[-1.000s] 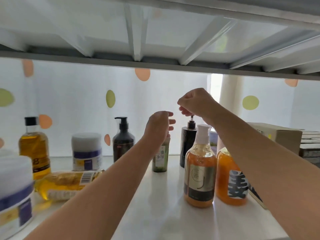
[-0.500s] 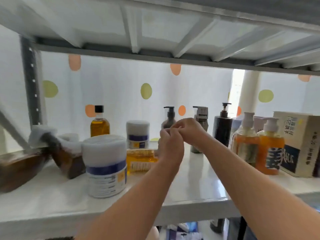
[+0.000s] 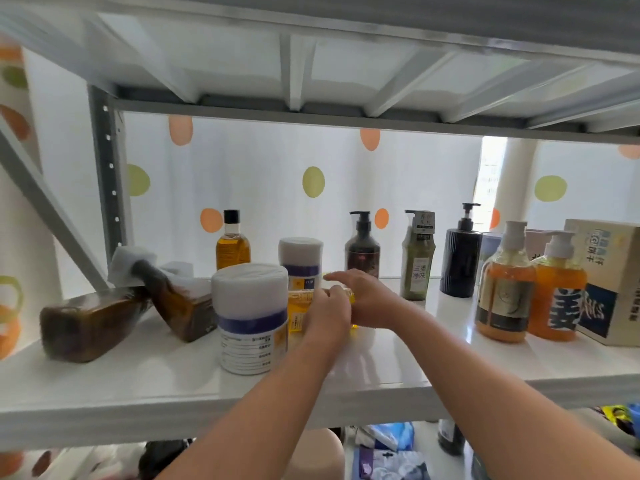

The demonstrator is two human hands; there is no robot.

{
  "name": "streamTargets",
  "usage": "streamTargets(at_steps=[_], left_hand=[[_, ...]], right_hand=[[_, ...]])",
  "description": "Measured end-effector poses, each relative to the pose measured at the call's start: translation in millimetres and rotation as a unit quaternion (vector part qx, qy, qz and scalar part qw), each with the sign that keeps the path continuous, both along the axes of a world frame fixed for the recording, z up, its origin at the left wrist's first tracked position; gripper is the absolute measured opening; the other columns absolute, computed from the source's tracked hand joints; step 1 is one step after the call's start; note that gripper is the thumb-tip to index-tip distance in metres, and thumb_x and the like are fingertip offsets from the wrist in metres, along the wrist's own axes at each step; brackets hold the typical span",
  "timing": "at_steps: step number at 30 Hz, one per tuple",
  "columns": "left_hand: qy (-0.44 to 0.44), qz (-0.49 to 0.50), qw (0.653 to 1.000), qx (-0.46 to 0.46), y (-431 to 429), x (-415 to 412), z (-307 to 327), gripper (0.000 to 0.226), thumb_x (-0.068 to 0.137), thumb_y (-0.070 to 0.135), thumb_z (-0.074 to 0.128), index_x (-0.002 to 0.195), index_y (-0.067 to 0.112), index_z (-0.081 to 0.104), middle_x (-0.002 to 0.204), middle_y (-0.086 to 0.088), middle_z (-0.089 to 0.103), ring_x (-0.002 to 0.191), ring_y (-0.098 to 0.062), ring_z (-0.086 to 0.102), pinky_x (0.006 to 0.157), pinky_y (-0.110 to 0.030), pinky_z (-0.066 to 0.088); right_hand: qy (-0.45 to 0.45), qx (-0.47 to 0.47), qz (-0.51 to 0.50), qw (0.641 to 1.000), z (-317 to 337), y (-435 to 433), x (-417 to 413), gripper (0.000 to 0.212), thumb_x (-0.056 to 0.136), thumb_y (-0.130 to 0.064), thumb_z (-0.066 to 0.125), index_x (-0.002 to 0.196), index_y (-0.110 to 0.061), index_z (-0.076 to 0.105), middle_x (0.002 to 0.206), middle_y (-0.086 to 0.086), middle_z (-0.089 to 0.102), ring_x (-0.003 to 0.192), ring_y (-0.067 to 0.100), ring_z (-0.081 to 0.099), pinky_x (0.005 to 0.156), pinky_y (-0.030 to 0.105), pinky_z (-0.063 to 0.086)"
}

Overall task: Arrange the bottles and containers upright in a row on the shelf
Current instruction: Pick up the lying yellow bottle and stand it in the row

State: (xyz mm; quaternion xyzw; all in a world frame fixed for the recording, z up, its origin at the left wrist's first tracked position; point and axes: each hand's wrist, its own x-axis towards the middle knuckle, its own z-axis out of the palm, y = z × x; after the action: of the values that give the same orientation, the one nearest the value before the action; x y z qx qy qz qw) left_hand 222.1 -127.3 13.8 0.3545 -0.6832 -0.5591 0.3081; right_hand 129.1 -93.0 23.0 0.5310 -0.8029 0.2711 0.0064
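**Nearest:** large white jar (image 3: pixel 250 317), upright near the front edge of the shelf (image 3: pixel 381 388). We take it as our landmark.

**Just right of the jar:** lying yellow bottle (image 3: pixel 300 308), on its side.
- **Handling:** we judge it fairly light, with a smooth, rigid wall that may be slippery. The liquid inside will shift as it tips. It is best gripped round the mid-body, not the cap.
- **Hands:** the left hand (image 3: pixel 329 315) curls round its body. The right hand (image 3: pixel 372 301) covers the end farther from the jar, forefinger stretched out. We cannot tell whether it grips.

**Left of the jar:** brown bottles (image 3: pixel 90 327), toppled.

**Behind the jar:** small white jar (image 3: pixel 300 261) and oil bottle (image 3: pixel 232 244), both upright.
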Motion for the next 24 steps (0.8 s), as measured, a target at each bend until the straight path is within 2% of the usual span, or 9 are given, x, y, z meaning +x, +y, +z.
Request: streamTargets(at_steps=[3,6,9,12,14,17,21,24], left_hand=[[-0.005,-0.023,0.999,-0.038,-8,1,-7,0.041,0.098,0.029,0.031,0.128,0.007,0.048,0.126,-0.02,0.057,0.113,-0.039,0.057,0.096,-0.051,0.049],[-0.029,-0.008,0.995,-0.093,-10,5,-14,0.041,0.098,0.029,0.032,0.132,0.01,0.044,0.126,-0.018,0.056,0.11,-0.038,0.058,0.093,-0.05,0.05],[-0.095,0.05,0.976,-0.19,-8,3,-20,0.04,0.1,0.03,0.029,0.136,0.015,0.037,0.128,-0.013,0.055,0.114,-0.031,0.055,0.094,-0.037,0.044],[-0.112,0.086,0.961,-0.24,-9,0,-23,0.039,0.101,0.031,0.028,0.137,0.017,0.032,0.13,-0.013,0.053,0.115,-0.028,0.053,0.086,-0.034,0.039],[-0.114,0.09,0.957,-0.251,-13,-2,-25,0.039,0.101,0.031,0.027,0.138,0.017,0.031,0.13,-0.014,0.052,0.115,-0.03,0.053,0.087,-0.035,0.04],[-0.12,0.099,0.952,-0.262,-17,-5,-27,0.037,0.101,0.032,0.027,0.135,0.018,0.031,0.125,-0.012,0.056,0.109,-0.028,0.056,0.088,-0.037,0.044],[-0.139,0.113,0.943,-0.28,-18,-9,-33,0.035,0.101,0.034,0.027,0.132,0.018,0.031,0.112,-0.01,0.062,0.092,-0.023,0.061,0.078,-0.035,0.051],[-0.165,0.115,0.928,-0.315,-19,-12,-35,0.037,0.101,0.034,0.026,0.133,0.017,0.032,0.112,-0.008,0.062,0.093,-0.022,0.063,0.071,-0.029,0.049]], right_hand=[[0.002,0.017,0.023,1.0,-13,-7,-7,0.071,0.076,-0.032,0.071,0.141,-0.031,0.041,0.144,-0.003,0.041,0.135,0.016,0.036,0.11,0.03,0.034],[0.016,0.02,0.032,0.999,-26,-9,-13,0.082,0.074,-0.038,0.072,0.146,-0.031,0.032,0.144,-0.002,0.037,0.138,0.018,0.026,0.115,0.036,0.026],[0.051,-0.039,0.033,0.997,-37,-13,-17,0.076,0.078,-0.035,0.071,0.144,-0.032,0.033,0.137,-0.001,0.039,0.133,0.021,0.029,0.11,0.031,0.025],[0.023,-0.078,0.046,0.996,-41,-14,-22,0.078,0.077,-0.029,0.075,0.144,-0.03,0.035,0.135,-0.001,0.039,0.131,0.02,0.031,0.109,0.029,0.026],[0.002,-0.091,0.066,0.994,-42,-14,-27,0.082,0.074,-0.027,0.078,0.144,-0.026,0.036,0.132,0.0,0.04,0.128,0.019,0.036,0.108,0.026,0.029],[-0.007,-0.106,0.078,0.991,-43,-12,-30,0.077,0.077,-0.025,0.076,0.144,-0.022,0.038,0.13,0.001,0.041,0.121,0.015,0.043,0.099,0.015,0.031],[-0.012,-0.133,0.088,0.987,-43,-12,-29,0.066,0.081,-0.023,0.072,0.14,-0.022,0.044,0.124,0.002,0.044,0.106,0.009,0.046,0.079,-0.006,0.03],[-0.019,-0.139,0.099,0.985,-43,-12,-28,0.063,0.08,-0.021,0.072,0.138,-0.021,0.047,0.121,0.004,0.045,0.105,0.012,0.049,0.081,-0.003,0.032]])
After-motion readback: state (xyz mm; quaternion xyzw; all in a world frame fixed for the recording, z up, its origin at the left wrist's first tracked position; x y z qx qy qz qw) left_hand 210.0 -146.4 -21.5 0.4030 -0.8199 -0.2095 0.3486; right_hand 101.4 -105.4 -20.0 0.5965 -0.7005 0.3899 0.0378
